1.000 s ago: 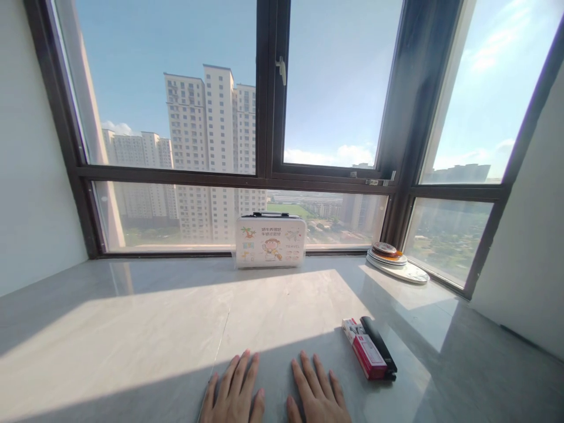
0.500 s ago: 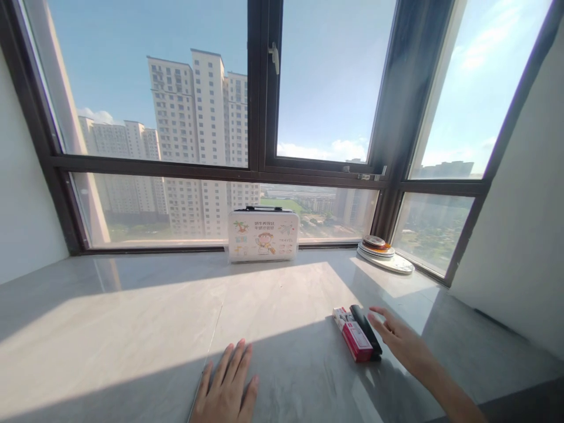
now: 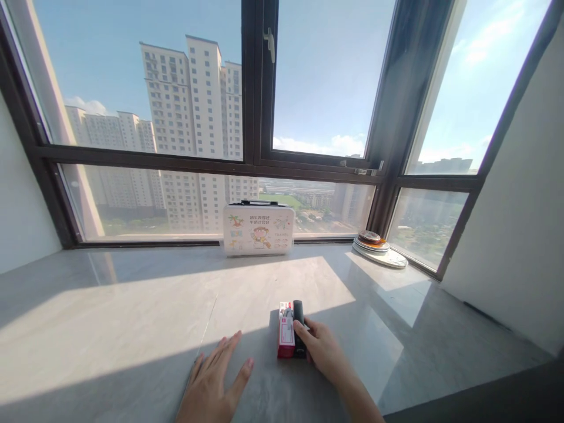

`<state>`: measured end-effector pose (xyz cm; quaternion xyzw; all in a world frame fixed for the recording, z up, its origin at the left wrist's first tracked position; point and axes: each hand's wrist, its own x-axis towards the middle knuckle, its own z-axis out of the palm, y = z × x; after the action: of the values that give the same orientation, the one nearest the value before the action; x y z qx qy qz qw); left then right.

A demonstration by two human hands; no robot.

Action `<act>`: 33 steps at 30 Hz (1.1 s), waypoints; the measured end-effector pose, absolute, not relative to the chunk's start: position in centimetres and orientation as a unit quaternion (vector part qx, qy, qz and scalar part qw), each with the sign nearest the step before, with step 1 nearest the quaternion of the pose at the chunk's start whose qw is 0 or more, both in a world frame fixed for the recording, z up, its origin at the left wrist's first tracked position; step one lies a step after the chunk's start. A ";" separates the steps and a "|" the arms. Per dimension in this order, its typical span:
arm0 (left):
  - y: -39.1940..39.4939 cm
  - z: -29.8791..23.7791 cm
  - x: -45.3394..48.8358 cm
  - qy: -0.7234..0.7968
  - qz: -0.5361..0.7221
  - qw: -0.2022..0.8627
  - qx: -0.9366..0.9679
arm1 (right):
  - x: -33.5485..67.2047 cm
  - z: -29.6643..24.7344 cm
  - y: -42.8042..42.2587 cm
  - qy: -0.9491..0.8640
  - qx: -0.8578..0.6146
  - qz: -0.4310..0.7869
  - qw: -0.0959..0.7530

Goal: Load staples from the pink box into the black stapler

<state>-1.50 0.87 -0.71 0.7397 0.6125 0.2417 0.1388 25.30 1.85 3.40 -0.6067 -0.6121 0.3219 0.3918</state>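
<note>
My right hand (image 3: 324, 349) closes on a black stapler (image 3: 298, 329), with the thumb over its top and the fingers along its right side. Pressed against the stapler's left side is a small red and white box (image 3: 286, 338) with a printed label. Both lie lengthwise, pointing toward the window. To the left, my left hand (image 3: 215, 379) rests palm down on the marbled sill, fingers stretched out and thumb apart, holding nothing.
A white printed case (image 3: 259, 230) with a black handle stands upright against the window. In the right corner sits a stack of round plates and discs (image 3: 376, 249). Dark window frames (image 3: 308, 168) border the pale sill (image 3: 145, 311), and a wall (image 3: 506, 252) rises at right.
My right hand has gone from hovering open beside the stapler to gripping it. Stapler and box have moved left together and turned straighter. My left hand has shifted slightly, its thumb spread wider.
</note>
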 end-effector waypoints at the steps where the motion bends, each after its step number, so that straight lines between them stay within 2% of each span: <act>1: 1.0 -0.4 -1.5 0.616 0.271 0.168 0.721 | 23.2 3.6 1.9 -0.611 -0.608 0.313 0.397; 4: 1.6 1.1 -1.2 0.636 0.340 0.227 0.654 | 18.1 4.0 1.6 -0.601 -0.622 0.281 0.416; 9: 2.0 3.7 0.2 0.671 0.338 0.067 0.657 | 17.0 3.5 1.0 -0.588 -0.631 0.269 0.428; 11: 1.8 4.1 0.5 0.661 0.325 0.062 0.673 | 18.3 3.1 0.7 -0.585 -0.634 0.268 0.430; 15: 1.1 3.9 -0.2 0.651 0.290 0.093 0.696 | 20.2 2.6 -0.2 -0.587 -0.629 0.269 0.434; 20: 2.0 3.5 -3.2 0.660 0.312 0.068 0.680 | 20.3 2.7 -0.7 -0.587 -0.624 0.279 0.435; 27: 5.5 4.1 -7.0 0.690 0.245 0.034 0.680 | 20.1 3.0 -0.9 -0.584 -0.630 0.283 0.426; 33: 1.2 1.8 -9.8 0.722 0.276 -0.002 0.635 | 20.0 3.1 -0.8 -0.576 -0.638 0.287 0.422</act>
<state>-9.78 1.22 1.78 0.6346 0.7217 0.2764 -0.0021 19.95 -0.84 3.08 -0.6385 -0.5758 0.2873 0.4222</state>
